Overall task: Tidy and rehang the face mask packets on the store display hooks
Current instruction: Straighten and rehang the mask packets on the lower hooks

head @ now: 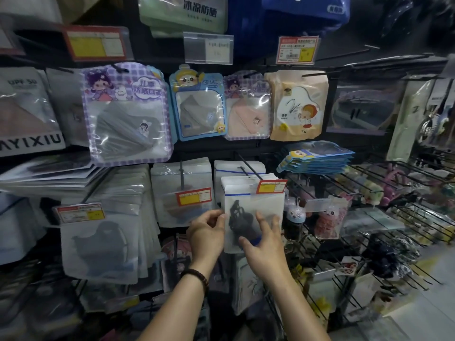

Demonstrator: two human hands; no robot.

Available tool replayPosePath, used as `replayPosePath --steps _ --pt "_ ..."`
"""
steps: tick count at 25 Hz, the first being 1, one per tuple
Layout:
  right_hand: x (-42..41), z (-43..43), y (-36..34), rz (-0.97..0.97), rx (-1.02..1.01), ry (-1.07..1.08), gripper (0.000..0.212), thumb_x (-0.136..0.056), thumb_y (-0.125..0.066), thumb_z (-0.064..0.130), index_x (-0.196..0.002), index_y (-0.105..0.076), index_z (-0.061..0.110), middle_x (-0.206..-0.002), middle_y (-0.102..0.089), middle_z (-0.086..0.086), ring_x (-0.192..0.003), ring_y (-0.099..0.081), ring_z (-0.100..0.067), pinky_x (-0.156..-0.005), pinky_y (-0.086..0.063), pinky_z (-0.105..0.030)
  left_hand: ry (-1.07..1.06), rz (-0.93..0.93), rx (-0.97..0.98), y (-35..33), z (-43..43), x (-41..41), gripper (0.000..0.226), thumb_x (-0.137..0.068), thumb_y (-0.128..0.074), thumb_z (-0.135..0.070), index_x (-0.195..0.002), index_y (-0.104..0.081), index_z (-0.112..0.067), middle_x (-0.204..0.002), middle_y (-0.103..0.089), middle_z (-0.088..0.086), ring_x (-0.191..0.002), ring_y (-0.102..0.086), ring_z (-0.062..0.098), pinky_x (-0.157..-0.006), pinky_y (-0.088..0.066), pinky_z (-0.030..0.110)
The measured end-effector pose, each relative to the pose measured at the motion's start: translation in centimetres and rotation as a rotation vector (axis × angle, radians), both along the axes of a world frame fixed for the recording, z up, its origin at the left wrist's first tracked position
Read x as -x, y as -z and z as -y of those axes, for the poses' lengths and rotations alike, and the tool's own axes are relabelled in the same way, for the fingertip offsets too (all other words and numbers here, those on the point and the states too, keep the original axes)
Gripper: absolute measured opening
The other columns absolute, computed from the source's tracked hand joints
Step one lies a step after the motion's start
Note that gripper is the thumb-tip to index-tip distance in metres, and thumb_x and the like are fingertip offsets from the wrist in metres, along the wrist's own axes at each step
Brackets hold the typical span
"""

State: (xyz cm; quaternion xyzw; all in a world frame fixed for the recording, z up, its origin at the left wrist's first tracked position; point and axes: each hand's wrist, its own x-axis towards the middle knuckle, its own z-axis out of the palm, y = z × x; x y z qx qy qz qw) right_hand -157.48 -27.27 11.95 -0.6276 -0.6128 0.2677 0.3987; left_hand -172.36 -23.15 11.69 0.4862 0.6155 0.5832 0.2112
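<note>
A frosted white packet (248,200) with a dark mask inside hangs at the front of a black display hook (248,171), just behind a red and yellow price tag (270,186). My left hand (206,232) pinches the packet's left edge. My right hand (261,238) lies spread over its lower right front, thumb on the bottom edge. More white packets (240,167) hang behind it on the same hook.
Another hook of white packets (181,190) hangs just left. A thick bundle of packets (108,232) fills the lower left. Children's cartoon mask packets (126,114) hang above. Blue packets (317,161) lie stacked on wire racks (384,205) holding small toys at right.
</note>
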Motion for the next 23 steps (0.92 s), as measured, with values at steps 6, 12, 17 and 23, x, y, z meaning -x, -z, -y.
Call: replayPosePath --steps 6,12,17,23 --pt "7.2 1.9 0.2 -0.125 -0.034 0.033 0.06 -0.098 -0.075 0.03 -0.154 -0.054 0.025 -0.148 -0.061 0.0 -0.138 -0.058 -0.02 -0.118 -0.046 -0.039 0.198 -0.048 0.071 0.8 3.7 8.3 0.019 -0.099 -0.073 -0.022 -0.093 -0.081 -0.038 -0.089 -0.081 -0.017 -0.086 -0.078 0.005 -0.085 -0.064 0.036" --pt "17.6 4.6 -0.4 -0.216 -0.009 -0.137 0.05 -0.094 -0.078 0.03 -0.139 -0.06 0.041 -0.106 -0.073 0.019 -0.107 -0.069 -0.003 -0.09 -0.05 -0.018 0.087 -0.047 0.013 0.2 10.8 20.1 0.02 -0.103 -0.069 -0.021 -0.091 -0.081 -0.032 -0.085 -0.08 -0.018 -0.079 -0.074 0.001 -0.074 -0.06 0.027" --pt "23.5 6.0 -1.0 -0.252 0.0 -0.184 0.06 -0.096 -0.07 0.039 -0.153 -0.053 0.034 -0.144 -0.067 0.01 -0.132 -0.063 -0.011 -0.11 -0.052 -0.03 -0.182 -0.089 -0.075 0.2 11.3 28.5 0.015 -0.101 -0.071 -0.02 -0.108 -0.074 -0.033 -0.117 -0.072 -0.001 -0.101 -0.07 0.017 -0.091 -0.059 0.037" --pt "26.9 6.8 -2.1 -0.246 0.026 -0.178 0.084 -0.103 -0.065 0.036 -0.173 -0.02 0.021 -0.171 -0.041 -0.003 -0.156 -0.041 -0.025 -0.125 -0.037 -0.037 -0.041 -0.047 0.141 -0.7 9.9 31.4 0.062 -0.106 -0.066 -0.027 -0.162 -0.041 -0.021 -0.159 -0.053 0.002 -0.142 -0.053 0.024 -0.109 -0.046 0.036"
